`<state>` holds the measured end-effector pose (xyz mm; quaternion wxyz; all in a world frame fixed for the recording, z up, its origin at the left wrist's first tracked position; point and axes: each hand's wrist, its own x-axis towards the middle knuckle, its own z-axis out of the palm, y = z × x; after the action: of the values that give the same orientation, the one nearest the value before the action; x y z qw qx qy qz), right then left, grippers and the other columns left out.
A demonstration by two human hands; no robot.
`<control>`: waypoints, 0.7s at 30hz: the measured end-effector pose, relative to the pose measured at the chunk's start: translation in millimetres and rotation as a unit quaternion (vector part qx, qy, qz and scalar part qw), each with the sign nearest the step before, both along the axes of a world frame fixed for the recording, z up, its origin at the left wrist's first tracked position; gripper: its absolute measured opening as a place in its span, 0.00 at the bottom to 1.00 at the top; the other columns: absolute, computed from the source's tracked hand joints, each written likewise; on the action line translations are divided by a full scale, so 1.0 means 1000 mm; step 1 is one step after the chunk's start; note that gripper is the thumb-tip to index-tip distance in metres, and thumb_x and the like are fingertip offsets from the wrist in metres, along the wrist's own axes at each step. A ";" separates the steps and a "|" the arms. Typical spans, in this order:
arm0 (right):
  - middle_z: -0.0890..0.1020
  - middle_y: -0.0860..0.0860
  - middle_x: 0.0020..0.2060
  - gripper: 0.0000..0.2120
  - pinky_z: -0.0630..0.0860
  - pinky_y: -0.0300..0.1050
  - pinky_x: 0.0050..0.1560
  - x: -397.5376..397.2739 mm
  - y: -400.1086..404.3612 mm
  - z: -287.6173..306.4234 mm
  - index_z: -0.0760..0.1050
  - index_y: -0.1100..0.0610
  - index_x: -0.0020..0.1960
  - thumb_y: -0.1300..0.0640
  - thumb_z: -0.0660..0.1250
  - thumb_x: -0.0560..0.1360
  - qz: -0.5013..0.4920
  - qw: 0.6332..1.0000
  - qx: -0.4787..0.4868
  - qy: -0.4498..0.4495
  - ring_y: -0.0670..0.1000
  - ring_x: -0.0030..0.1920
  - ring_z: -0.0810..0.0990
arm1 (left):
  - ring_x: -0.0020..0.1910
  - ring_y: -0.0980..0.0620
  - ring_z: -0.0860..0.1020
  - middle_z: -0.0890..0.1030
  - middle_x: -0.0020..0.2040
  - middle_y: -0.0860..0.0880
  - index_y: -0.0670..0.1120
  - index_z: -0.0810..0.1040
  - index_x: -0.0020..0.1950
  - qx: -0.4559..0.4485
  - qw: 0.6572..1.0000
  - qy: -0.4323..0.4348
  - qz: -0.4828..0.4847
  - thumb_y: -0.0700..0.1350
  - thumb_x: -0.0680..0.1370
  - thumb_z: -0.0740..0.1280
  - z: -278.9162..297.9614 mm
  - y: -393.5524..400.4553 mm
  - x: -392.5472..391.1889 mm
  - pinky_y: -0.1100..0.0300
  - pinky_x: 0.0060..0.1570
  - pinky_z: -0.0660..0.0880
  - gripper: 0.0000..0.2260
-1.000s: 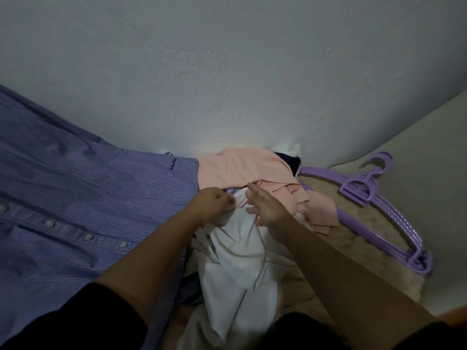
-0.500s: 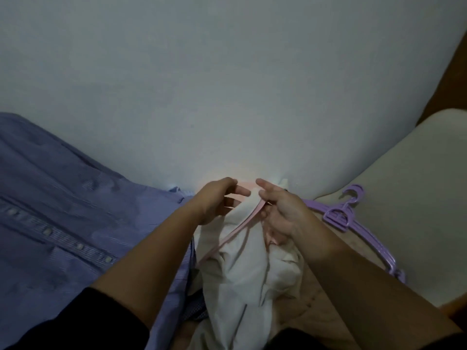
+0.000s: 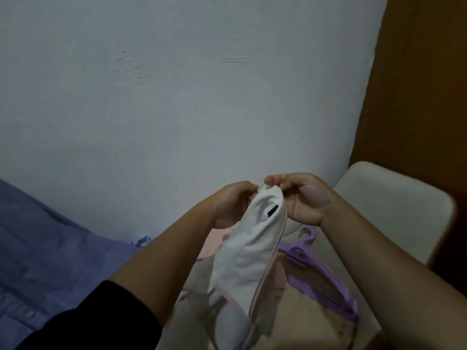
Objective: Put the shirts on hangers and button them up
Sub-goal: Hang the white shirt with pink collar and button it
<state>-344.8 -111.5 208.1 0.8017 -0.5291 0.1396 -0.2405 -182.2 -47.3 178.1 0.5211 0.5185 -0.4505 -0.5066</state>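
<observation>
A white shirt [image 3: 249, 258] with a pink edge and a small black label hangs in the air in front of me. My left hand [image 3: 231, 204] grips its top from the left, and my right hand [image 3: 302, 198] pinches the same top edge from the right. Purple hangers [image 3: 321, 276] lie on the surface below and to the right of the shirt. A pink garment [image 3: 214, 239] shows just behind my left forearm. A blue striped shirt [image 3: 58, 251] with buttons spreads out on the left.
A pale wall fills the view ahead. A cream chair seat [image 3: 394, 213] stands at the right, in front of a brown wooden panel [image 3: 419, 84]. A beige surface [image 3: 310, 322] lies under the hangers.
Both hands have lifted the white shirt up off the pile and hold its top edge higher. The view has tilted upward, showing more wall and the chair.
</observation>
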 end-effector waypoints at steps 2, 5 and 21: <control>0.78 0.62 0.38 0.15 0.79 0.48 0.43 -0.020 -0.008 0.012 0.79 0.61 0.33 0.66 0.53 0.63 -0.010 1.000 -0.020 0.016 0.59 0.41 0.78 | 0.32 0.50 0.68 0.69 0.30 0.45 0.45 0.70 0.29 -0.002 1.000 -0.012 -0.027 0.49 0.77 0.59 0.008 -0.005 -0.012 0.61 0.35 0.68 0.17; 0.75 0.57 0.33 0.16 0.73 0.47 0.42 -0.043 -0.015 0.017 0.79 0.59 0.30 0.68 0.54 0.67 -0.023 0.997 -0.050 0.050 0.55 0.38 0.74 | 0.28 0.50 0.71 0.73 0.24 0.47 0.46 0.73 0.21 0.005 0.997 -0.064 -0.043 0.50 0.81 0.55 0.023 -0.003 -0.026 0.64 0.30 0.70 0.28; 0.85 0.50 0.37 0.13 0.72 0.41 0.55 -0.050 0.003 -0.019 0.85 0.54 0.41 0.70 0.68 0.71 0.142 0.886 -0.286 0.337 0.47 0.43 0.80 | 0.41 0.47 0.80 0.84 0.38 0.46 0.45 0.83 0.28 0.055 0.951 -0.305 0.017 0.61 0.67 0.67 0.078 0.032 -0.005 0.58 0.50 0.77 0.21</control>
<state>-394.6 -108.9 189.5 0.5458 -0.7986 0.2506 0.0391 -187.6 -14.9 255.7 0.3377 0.6836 -0.5509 -0.3394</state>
